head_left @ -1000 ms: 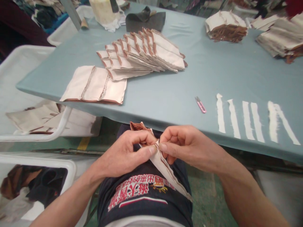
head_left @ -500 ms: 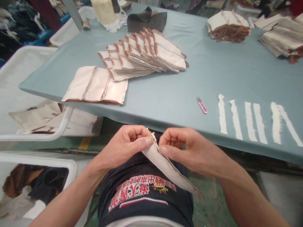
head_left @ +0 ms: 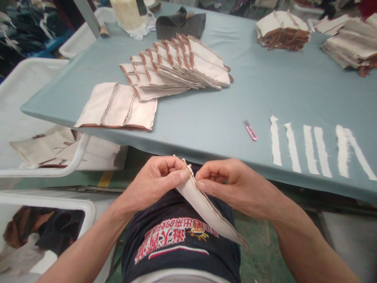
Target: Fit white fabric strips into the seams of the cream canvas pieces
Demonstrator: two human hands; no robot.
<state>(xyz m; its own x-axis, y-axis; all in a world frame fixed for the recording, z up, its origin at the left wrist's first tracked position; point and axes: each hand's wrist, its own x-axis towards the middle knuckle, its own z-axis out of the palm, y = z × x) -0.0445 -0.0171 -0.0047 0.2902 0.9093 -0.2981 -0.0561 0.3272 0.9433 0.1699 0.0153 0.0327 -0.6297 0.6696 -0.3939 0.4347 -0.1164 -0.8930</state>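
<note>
My left hand (head_left: 153,184) and my right hand (head_left: 232,184) pinch the top corner of a folded beige cloth piece (head_left: 206,208) with a brown seam edge. I hold it over my lap, below the near edge of the blue-grey table (head_left: 265,90). The cloth hangs down to the right across my dark shirt. Both hands have curled fingers, thumbs pressed to the fabric. On the table ahead lies a flat beige piece (head_left: 118,106) and, behind it, a fanned stack of similar pieces (head_left: 179,67).
A small pink thread snipper (head_left: 250,130) lies on the table near several white cloth strips (head_left: 312,149). More stacks (head_left: 282,31) sit at the far right. White bins (head_left: 44,153) with fabric stand at the left, another bin (head_left: 44,232) lower left.
The brown bunched part of the cloth above my hands has gone from sight; the piece now lies folded flat between my fingers and hangs slightly lower to the right.
</note>
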